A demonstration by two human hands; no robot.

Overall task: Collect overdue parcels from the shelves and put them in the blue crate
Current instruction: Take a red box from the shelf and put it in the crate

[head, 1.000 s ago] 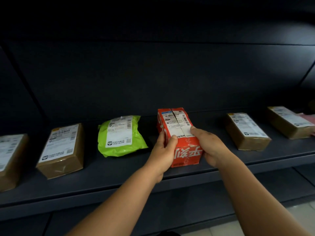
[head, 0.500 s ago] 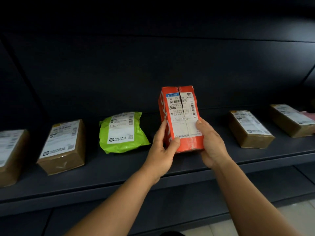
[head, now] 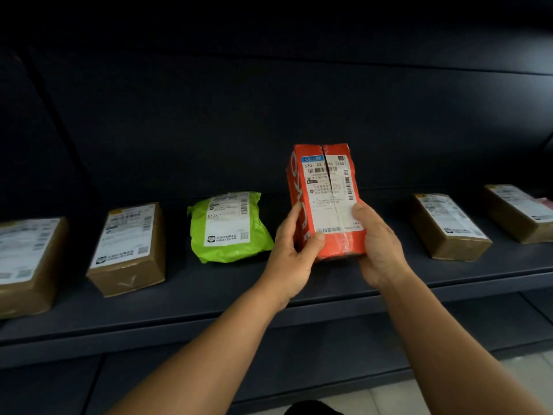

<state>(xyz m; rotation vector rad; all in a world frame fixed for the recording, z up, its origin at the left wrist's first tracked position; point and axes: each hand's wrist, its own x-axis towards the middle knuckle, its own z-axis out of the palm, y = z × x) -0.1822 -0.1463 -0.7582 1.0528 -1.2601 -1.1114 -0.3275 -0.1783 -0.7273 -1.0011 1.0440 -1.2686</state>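
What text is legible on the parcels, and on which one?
"530- C3" and "(ASD)": label of the red box, the characters between them smudged.
"D126": label of the green bag.
Large white lettering on the red box's side: partly hidden, unreadable.
Brown boxes' labels: too blurred.

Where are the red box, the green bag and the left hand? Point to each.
red box (head: 327, 193): head view, on its white shipping label.
green bag (head: 230, 250): head view, on the green plastic below its label.
left hand (head: 291, 254): head view, on its back.
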